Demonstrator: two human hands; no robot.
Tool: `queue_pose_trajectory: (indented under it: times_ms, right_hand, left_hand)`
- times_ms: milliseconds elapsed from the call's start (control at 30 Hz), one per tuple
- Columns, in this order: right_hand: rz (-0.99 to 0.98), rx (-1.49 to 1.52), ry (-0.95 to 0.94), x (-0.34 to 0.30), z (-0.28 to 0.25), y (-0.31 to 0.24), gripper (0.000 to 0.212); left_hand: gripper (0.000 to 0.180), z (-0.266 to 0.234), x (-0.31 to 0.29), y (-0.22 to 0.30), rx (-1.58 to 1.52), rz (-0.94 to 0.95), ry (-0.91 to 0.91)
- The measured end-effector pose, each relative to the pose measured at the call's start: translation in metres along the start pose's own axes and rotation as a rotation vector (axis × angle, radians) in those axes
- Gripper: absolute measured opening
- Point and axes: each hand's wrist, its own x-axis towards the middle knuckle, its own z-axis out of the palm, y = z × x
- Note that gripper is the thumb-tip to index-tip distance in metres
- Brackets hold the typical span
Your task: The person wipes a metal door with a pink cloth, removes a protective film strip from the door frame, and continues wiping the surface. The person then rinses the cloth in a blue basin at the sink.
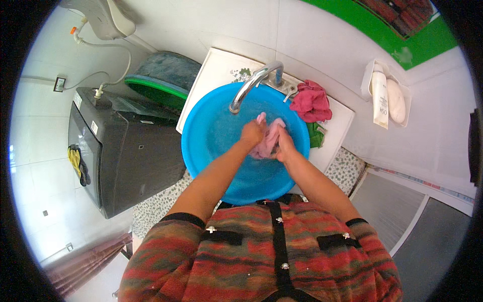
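Observation:
Both of my hands are inside a round blue basin [193, 146] that holds water. My left hand [253, 133] is closed in a fist round part of a wet pale pink cloth [266, 146], and a bit of it pokes out above the fingers. My right hand [285, 144] grips the same cloth on its right side; its fingertips are partly hidden by the folds. The lower part of the cloth hangs at the water. Above the basin arches a chrome faucet [249, 90], its spout just beyond my left hand.
The basin rests on a white sink counter [209, 70]. A crumpled dark pink cloth [311, 102] and a green cloth [316, 135] lie right of it. A dark washing machine [136, 156] with gloves [79, 163] stands left, near a green-rimmed tub [156, 90]. A wall holder [370, 83] carries a white tube [380, 98].

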Motion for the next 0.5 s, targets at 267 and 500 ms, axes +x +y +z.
queue_pose_trajectory:
  times_ms: [267,500]
  right_hand:
    - [-0.436,-0.056,-0.752,0.019,-0.015,0.019,0.056]
    - [-0.096,0.513,-1.004,0.012,-0.009,0.018,0.052]
  left_hand:
    - [0.037,-0.020,-0.101,0.109,-0.495,0.327,0.238]
    - [0.039,-0.018,-0.079,0.091,0.120,0.365,0.251]
